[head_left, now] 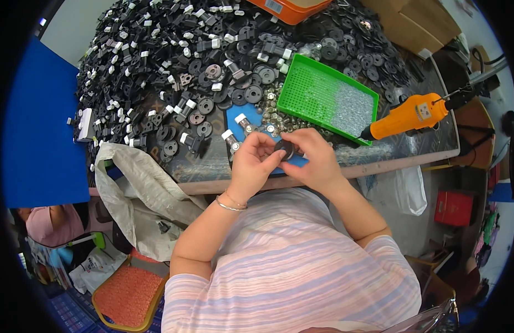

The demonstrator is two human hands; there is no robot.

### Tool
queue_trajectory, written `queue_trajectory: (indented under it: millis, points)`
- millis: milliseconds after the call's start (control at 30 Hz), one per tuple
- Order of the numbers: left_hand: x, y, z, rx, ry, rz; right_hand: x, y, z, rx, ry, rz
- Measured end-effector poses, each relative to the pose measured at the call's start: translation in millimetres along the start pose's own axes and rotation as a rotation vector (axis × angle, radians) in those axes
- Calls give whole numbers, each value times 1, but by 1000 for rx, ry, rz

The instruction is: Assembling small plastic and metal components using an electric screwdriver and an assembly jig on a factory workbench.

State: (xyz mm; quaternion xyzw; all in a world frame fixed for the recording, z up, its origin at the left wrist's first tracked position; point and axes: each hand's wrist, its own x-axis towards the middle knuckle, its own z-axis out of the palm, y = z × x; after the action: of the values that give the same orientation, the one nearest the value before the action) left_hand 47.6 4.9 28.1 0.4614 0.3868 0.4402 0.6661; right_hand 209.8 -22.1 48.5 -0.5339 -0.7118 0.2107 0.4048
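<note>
Between my two hands, near the table's front edge, is a black round disc (283,147). My left hand (254,161) pinches its left side with thumb and fingers. My right hand (314,158) grips the right side, fingers curled round the rim. Beneath lies a blue mat (232,114). Left of the disc, black parts with white knobs (244,123) rest on the mat. Small shiny metal pieces (272,114) are heaped just beyond my fingers. A green tray (301,108) holding many small silvery pieces stands to the right of them.
An orange electric screwdriver (406,115) lies right of the tray, its tip by the tray's corner. Large heaps of black parts (151,66) cover the table's left and back. An orange bin (293,12) and a cardboard box (415,25) stand behind. A pale sack (140,194) hangs at the front left.
</note>
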Motion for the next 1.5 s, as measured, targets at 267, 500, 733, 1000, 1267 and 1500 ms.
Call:
queue_trajectory:
  millis: [267, 500, 733, 1000, 1267, 1500]
  points:
    - [-4, 9, -28, 82, 84, 175, 4, 33, -15, -72, -223, 144]
    - [-20, 10, -47, 77, 106, 227, 14, 24, -17, -101, -405, 257]
    - [-23, 6, -58, 57, 151, 213, 12, 28, -13, -138, -340, 203]
    - [-26, 6, -64, 62, 168, 231, 25, 10, -22, -206, -365, 160]
    - [-36, 14, -70, 88, 207, 287, 132, 18, 31, -560, -356, -135]
    - [-53, 14, -93, 88, 320, 285, 141, 25, 41, -745, -431, -99]
